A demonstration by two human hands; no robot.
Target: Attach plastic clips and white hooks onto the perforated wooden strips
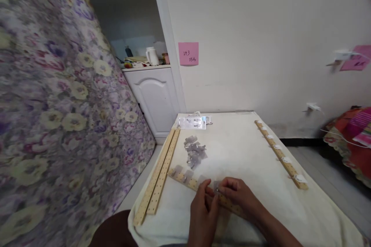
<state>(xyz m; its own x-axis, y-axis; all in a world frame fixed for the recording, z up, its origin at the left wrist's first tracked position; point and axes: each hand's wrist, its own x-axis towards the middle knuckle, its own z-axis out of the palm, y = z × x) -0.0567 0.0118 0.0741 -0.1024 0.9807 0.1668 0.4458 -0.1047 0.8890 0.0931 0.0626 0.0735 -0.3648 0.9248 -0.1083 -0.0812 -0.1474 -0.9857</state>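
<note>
A pale wooden strip with rows of holes point(180, 178) lies at a slant near the front of the table, with clear plastic pieces point(188, 174) fixed along its left part. My left hand point(203, 209) is curled closed over the strip's middle, fingers and thumb around its edge. Just to the right, my right hand point(238, 193) pinches a small clear plastic piece with a metal-looking bit point(216, 186) against the strip. My fingers partly hide that piece and the strip's right half. Beyond the strip sits a loose pile of similar clear pieces point(194, 153).
Two more holed strips point(160, 179) lie lengthwise along the table's left side. Another strip with white pieces point(285, 166) lies along the right edge. Clear packaging point(191, 122) is at the far end of the cloth-covered table point(232, 146). A flowered curtain point(72, 123) hangs left.
</note>
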